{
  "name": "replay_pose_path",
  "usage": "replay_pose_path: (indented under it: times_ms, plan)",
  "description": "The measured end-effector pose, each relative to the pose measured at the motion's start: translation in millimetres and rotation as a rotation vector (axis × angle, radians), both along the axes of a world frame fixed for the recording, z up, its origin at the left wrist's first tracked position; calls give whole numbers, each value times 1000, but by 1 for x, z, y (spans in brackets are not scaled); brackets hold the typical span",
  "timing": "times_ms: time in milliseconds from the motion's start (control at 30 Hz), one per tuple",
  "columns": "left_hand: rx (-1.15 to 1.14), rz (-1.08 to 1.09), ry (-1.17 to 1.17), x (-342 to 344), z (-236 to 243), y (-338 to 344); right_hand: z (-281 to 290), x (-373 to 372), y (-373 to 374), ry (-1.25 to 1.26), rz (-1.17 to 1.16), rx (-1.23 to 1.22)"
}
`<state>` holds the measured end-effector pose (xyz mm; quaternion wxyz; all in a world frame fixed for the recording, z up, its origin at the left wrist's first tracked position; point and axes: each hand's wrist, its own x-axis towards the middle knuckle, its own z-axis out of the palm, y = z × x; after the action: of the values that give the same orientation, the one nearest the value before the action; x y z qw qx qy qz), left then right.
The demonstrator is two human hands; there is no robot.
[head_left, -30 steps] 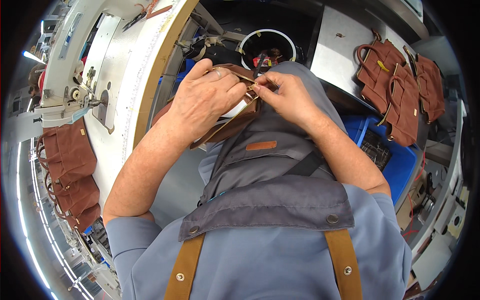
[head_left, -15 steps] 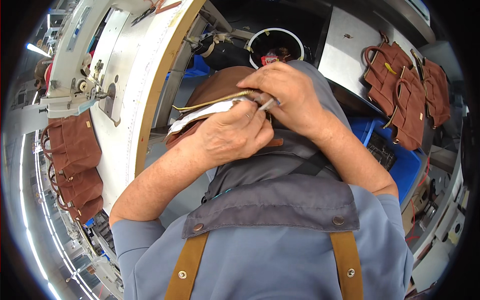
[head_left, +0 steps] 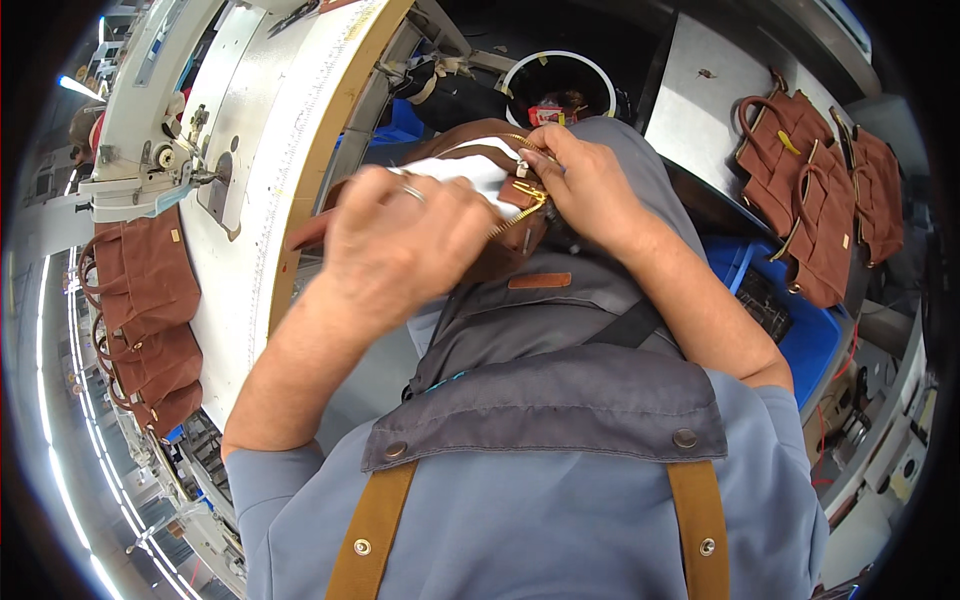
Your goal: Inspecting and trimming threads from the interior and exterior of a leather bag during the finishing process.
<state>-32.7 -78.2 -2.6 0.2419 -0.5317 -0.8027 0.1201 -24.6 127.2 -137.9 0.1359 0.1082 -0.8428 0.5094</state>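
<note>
A brown handbag (head_left: 462,133) lies across my lap with its mouth spread, showing the white lining (head_left: 480,172). Gold zipper teeth (head_left: 508,226) run along the mouth, and a gold slider sits near the bag's right end beside a small brown tab. My right hand (head_left: 592,185) is closed on that end, thumb and fingers pinching the edge by the zipper. Over the left part of the mouth is my left hand (head_left: 400,232), wearing a ring. Motion smears its fingers, so whether it grips anything is unclear. A brown strap-like end (head_left: 312,231) sticks out beyond it.
To the left stands a white sewing machine table (head_left: 290,190) with its machine (head_left: 150,160); brown bags (head_left: 145,285) hang past its edge. A black bin with a white rim (head_left: 560,54) is ahead. More brown bags (head_left: 825,210) lie right, above a blue crate (head_left: 800,335).
My left hand has moved left, away from my right hand, and is blurred. The bag's mouth now shows more lining and the gold slider. The pale stick-like thing between my fingers no longer shows.
</note>
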Motion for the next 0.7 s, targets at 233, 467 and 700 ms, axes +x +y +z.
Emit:
replay_pose_path:
  times_ms: [233, 467, 700]
  plan:
    - [-49, 34, -255, -20, -1, 4, 64, 16, -10, 23, 100, -105]
    - [120, 38, -308, -29, 5, 15, 62, 32, 6, 171, 66, 237]
    - [122, 75, -340, -35, 18, 8, 43, 23, 13, 239, 134, 341]
